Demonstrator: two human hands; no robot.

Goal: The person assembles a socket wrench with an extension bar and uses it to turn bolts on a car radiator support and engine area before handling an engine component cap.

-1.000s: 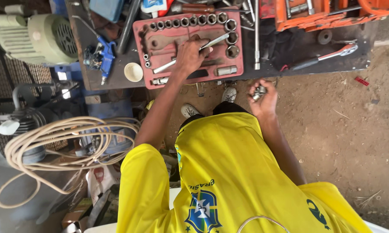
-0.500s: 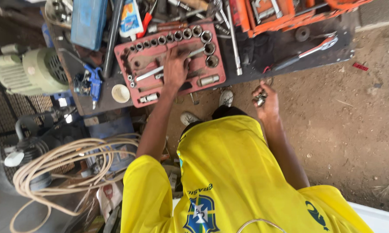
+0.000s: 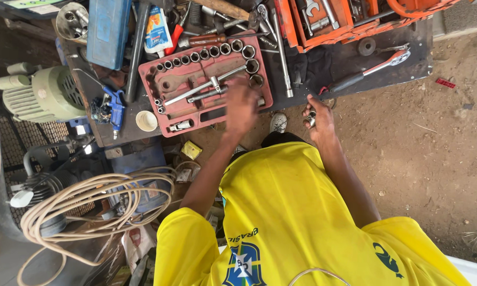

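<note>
Clenched right hand (image 3: 319, 121) holds a small metal socket (image 3: 312, 117) at the workbench (image 3: 402, 71) edge, right of the red socket case (image 3: 206, 87). Left hand (image 3: 240, 106) hovers blurred over the case's lower right corner, fingers spread, grip unclear.

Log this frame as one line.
left hand: over red socket tray, blurred | right hand: holds small metal sockets | bench

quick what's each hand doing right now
left hand: open, reaching into the red plastic socket-set case
right hand: closed on small metal sockets
</note>
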